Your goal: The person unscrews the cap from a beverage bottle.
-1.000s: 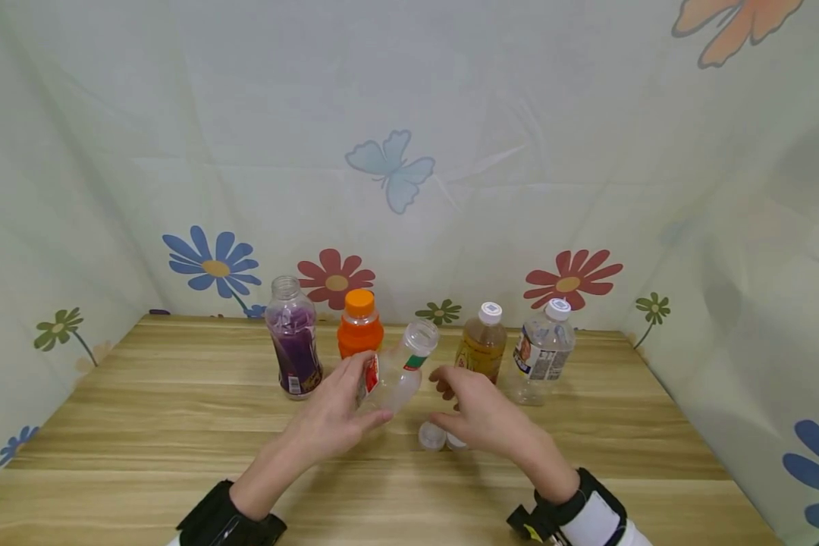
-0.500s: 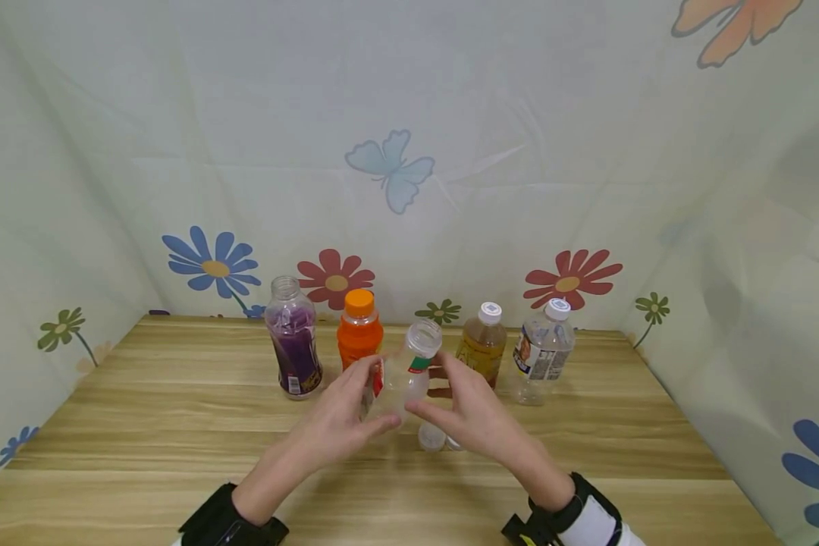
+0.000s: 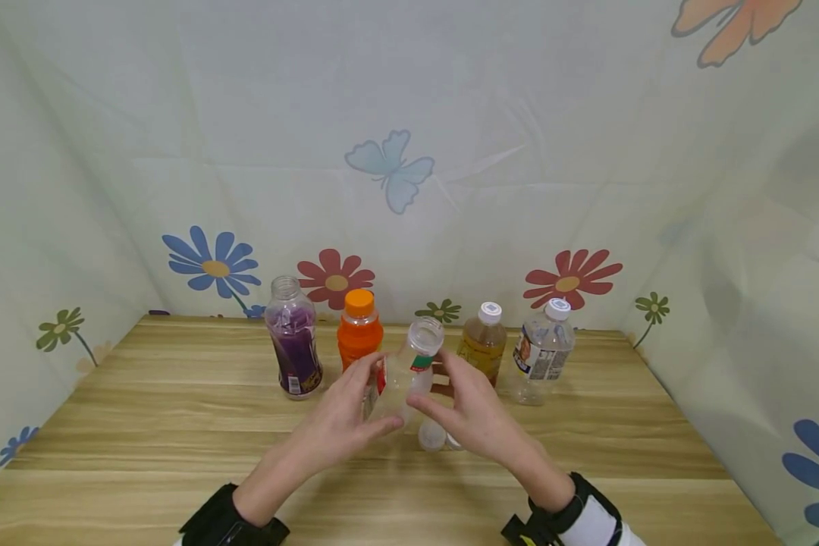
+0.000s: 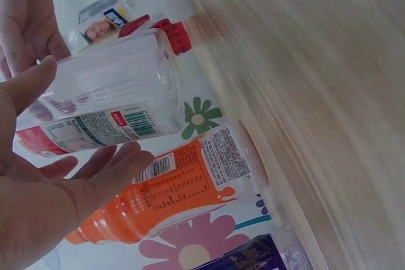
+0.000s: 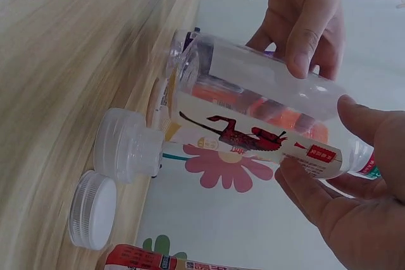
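Clear bottle tilts in a two-handed grip; left hand and right hand angle inward, curled round it.

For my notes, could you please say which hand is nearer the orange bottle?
Left: left hand in front of the orange bottle, right hand farther to its right.

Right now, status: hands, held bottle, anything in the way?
Left hand, right hand gripping clear plastic labelled bottle. Bottle tilted, uncapped, off wood-grain tabletop. Possible obstacles: translucent round plastic cap, white ribbed plastic cap below.

Pale floral cloth backdrop, wood-grain tabletop
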`<state>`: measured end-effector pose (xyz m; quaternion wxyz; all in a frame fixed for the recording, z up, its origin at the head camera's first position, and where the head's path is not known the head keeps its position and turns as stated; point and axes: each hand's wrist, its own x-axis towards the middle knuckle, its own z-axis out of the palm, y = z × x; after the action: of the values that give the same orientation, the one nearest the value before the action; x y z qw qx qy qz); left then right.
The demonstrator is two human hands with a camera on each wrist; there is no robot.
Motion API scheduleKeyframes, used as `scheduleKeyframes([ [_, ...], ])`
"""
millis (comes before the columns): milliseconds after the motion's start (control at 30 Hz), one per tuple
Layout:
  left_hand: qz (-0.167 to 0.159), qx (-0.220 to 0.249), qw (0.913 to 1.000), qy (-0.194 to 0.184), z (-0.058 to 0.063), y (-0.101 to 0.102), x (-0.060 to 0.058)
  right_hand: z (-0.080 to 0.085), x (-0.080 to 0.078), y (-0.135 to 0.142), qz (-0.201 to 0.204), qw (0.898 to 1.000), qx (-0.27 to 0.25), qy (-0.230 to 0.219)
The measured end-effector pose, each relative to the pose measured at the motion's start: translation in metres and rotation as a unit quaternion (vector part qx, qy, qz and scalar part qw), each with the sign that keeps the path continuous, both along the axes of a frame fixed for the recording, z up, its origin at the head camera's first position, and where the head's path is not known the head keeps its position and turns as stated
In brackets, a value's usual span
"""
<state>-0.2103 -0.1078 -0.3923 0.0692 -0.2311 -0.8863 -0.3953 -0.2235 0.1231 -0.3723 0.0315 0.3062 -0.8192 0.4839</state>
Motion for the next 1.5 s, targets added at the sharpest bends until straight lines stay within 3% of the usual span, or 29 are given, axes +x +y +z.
scheduleKeyframes([
  [667, 0.015, -0.034, 0.9989, -0.03, 0.002, -0.002, 0.001, -0.009, -0.018, 0.007, -0.096, 0.992, -0.011, 0.076],
  [1200, 0.015, -0.068, 0.9964, -0.048, 0.0, -0.004, 0.0, -0.024, -0.032, 0.008, -0.12, 0.991, 0.01, 0.063],
  [1500, 0.012, -0.077, 0.9958, -0.047, -0.001, -0.005, 0.001, -0.032, -0.037, 0.004, -0.135, 0.985, 0.029, 0.102],
])
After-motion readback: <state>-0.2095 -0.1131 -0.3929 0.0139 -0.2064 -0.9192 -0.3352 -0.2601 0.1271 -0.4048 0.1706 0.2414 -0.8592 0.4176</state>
